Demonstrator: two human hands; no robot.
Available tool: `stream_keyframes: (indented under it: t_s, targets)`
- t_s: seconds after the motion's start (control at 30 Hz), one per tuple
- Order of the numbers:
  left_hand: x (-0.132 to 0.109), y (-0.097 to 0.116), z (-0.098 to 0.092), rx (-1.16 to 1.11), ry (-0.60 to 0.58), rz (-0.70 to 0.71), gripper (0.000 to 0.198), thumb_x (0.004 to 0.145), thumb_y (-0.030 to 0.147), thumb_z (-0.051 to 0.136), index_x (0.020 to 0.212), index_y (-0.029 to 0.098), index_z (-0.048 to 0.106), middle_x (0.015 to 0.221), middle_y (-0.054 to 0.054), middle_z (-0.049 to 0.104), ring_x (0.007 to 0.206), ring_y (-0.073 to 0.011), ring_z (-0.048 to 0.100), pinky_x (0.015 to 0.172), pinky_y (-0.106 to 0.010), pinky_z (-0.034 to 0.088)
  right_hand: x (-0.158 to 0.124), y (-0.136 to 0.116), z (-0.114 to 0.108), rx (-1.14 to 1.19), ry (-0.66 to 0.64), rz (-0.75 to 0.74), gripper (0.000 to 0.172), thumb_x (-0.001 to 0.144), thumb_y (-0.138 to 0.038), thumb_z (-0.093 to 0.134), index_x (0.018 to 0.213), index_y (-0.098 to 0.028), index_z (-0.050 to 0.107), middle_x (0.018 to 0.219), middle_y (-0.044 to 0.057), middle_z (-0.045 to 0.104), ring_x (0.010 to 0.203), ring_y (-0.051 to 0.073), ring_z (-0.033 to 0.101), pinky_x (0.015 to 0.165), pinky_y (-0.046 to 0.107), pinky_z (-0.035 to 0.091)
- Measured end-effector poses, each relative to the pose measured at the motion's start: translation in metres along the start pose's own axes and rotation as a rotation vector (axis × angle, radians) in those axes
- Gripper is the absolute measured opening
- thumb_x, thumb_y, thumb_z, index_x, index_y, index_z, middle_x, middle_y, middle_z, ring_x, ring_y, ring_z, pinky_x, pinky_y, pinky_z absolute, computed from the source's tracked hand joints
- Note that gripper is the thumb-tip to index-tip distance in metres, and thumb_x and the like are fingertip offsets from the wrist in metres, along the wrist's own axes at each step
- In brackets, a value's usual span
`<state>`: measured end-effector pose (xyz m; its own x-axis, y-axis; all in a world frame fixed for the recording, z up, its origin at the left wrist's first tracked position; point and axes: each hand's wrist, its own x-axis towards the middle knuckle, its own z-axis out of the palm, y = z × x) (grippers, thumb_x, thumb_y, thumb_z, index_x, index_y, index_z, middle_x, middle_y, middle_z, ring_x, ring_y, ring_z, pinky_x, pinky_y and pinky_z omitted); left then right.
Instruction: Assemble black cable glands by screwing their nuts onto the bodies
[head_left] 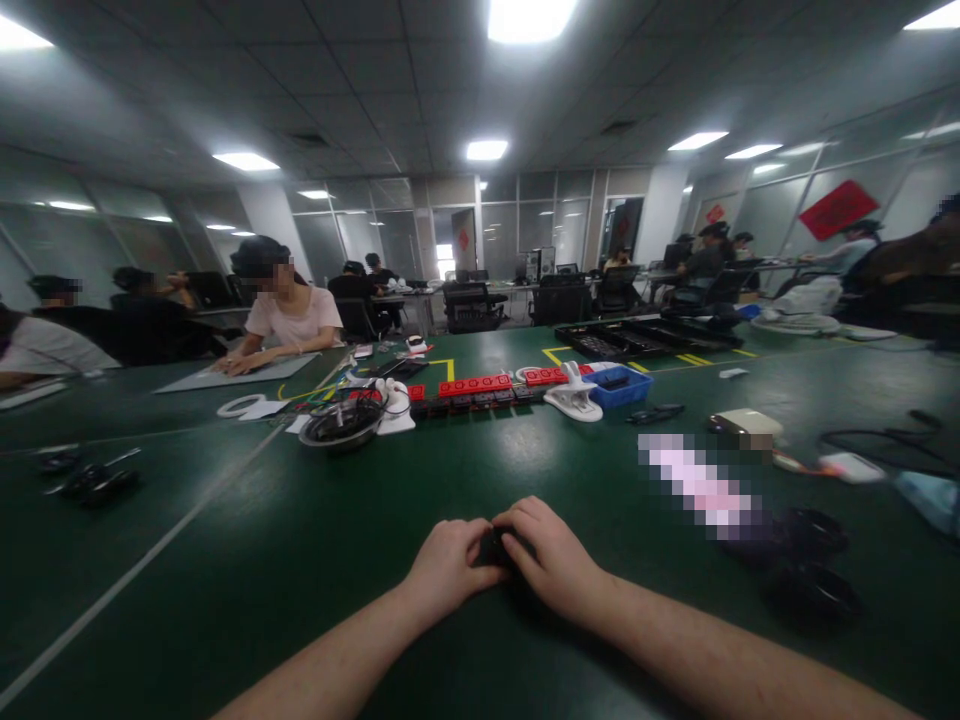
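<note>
Close in front of me, a small black object [493, 548] is held between both hands just over the green table [315, 560]. Its kind cannot be made out, since fingers cover much of it. My left hand [448, 562] grips it from the left, thumb below and fingers above. From the right, my right hand [551, 556] closes over it, with the thumb pressed on its near face and the fingers curled over the far side. The hands almost touch at the fingertips.
Red and black block-like parts [476, 388] line the table's middle, between a bowl of dark parts [341, 425] and a blue bin [619, 385]. A white clamp [576, 395] stands beside the bin. Black round items [814, 565] lie at right. A person [289, 305] works across the table.
</note>
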<state>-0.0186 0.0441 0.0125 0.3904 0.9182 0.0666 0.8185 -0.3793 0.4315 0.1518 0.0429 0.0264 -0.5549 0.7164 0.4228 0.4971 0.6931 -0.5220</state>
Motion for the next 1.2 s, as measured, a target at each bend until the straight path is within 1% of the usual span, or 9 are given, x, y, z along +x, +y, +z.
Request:
stream_keyframes:
  t_s: [0.07,0.13,0.23,0.5,0.67,0.87,1.2]
  targets:
    - [-0.0001,0.0016,-0.0011,0.004,-0.004,0.002,0.029,0.067,0.046,0.057,0.066,0.019,0.047,0.058,0.006,0.042,0.057,-0.0111,0.042,0.055,-0.021,0.028,-0.0003,-0.0008,-0.0004,-0.007,-0.018,0.018,0.015,0.079,-0.018,0.049,0.093,-0.017,0.054,0.087,0.005,0.053,0.083,0.018,0.046,0.074,0.032,0.04]
    - [-0.0003,0.0037,-0.0027,0.001,-0.007,0.002,0.025,0.068,0.043,0.056,0.066,0.019,0.047,0.057,0.006,0.043,0.057,-0.011,0.042,0.055,-0.021,0.028,-0.0002,-0.0012,-0.0002,-0.019,-0.031,0.038,0.018,0.074,-0.02,0.055,0.092,-0.017,0.054,0.088,0.005,0.053,0.083,0.018,0.046,0.073,0.032,0.039]
    - [-0.0004,0.006,-0.005,-0.011,-0.013,0.005,0.023,0.069,0.038,0.055,0.063,0.019,0.045,0.058,0.006,0.044,0.057,-0.011,0.042,0.055,-0.021,0.028,0.0001,-0.0012,0.0009,-0.029,-0.03,0.056,0.02,0.071,-0.018,0.059,0.09,-0.018,0.053,0.088,0.004,0.053,0.083,0.018,0.046,0.073,0.032,0.039]
    - [-0.0009,0.0055,-0.0047,-0.02,-0.003,0.015,0.024,0.068,0.039,0.055,0.062,0.019,0.042,0.058,0.006,0.043,0.057,-0.0109,0.042,0.055,-0.021,0.028,-0.0012,-0.0017,0.0028,-0.027,-0.027,0.073,0.021,0.071,-0.016,0.058,0.09,-0.017,0.053,0.09,0.004,0.052,0.084,0.017,0.046,0.075,0.031,0.039]
    - [-0.0008,0.0062,-0.0051,-0.028,-0.001,0.009,0.026,0.067,0.036,0.056,0.059,0.018,0.039,0.057,0.006,0.043,0.056,-0.0105,0.041,0.054,-0.02,0.027,-0.0022,-0.001,0.0038,-0.045,-0.039,0.078,0.029,0.072,-0.017,0.058,0.1,-0.017,0.052,0.092,0.005,0.05,0.086,0.018,0.045,0.076,0.032,0.04]
    - [0.0,0.0038,-0.0027,-0.021,0.01,0.019,0.023,0.067,0.037,0.056,0.062,0.019,0.042,0.059,0.006,0.044,0.058,-0.011,0.042,0.054,-0.021,0.027,-0.001,0.0004,0.0044,-0.056,-0.037,0.061,0.024,0.072,-0.016,0.057,0.096,-0.018,0.054,0.089,0.004,0.05,0.084,0.017,0.045,0.073,0.03,0.04]
    - [0.0002,0.001,0.0002,-0.004,0.017,0.023,0.025,0.067,0.036,0.055,0.06,0.019,0.039,0.058,0.006,0.044,0.056,-0.0104,0.042,0.055,-0.021,0.027,0.0,-0.0011,0.0032,-0.055,-0.041,0.047,0.024,0.072,-0.017,0.057,0.096,-0.018,0.053,0.09,0.005,0.05,0.085,0.017,0.045,0.074,0.03,0.04]
